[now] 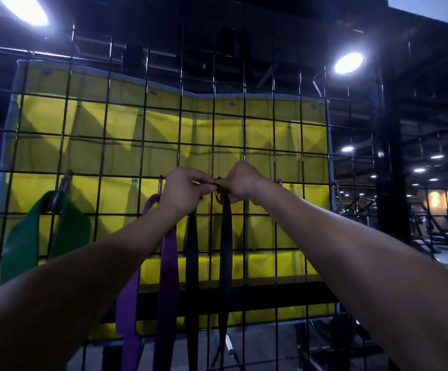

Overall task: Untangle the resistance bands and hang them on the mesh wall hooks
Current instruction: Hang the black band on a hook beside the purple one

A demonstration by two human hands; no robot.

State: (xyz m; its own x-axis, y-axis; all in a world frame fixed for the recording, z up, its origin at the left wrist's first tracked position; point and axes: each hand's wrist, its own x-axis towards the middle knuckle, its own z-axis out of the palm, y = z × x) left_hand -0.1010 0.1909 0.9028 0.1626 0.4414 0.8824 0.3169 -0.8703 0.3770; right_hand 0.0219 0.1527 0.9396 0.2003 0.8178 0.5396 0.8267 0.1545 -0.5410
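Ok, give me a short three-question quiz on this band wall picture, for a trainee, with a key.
1. True or false: the green band already hangs on the mesh wall.
2. Which band do the left hand and right hand hold? A purple band, B black band, C green.
3. Fill in: behind the mesh hangs a ____ sheet.

Key: 1 true; 2 B; 3 yellow.
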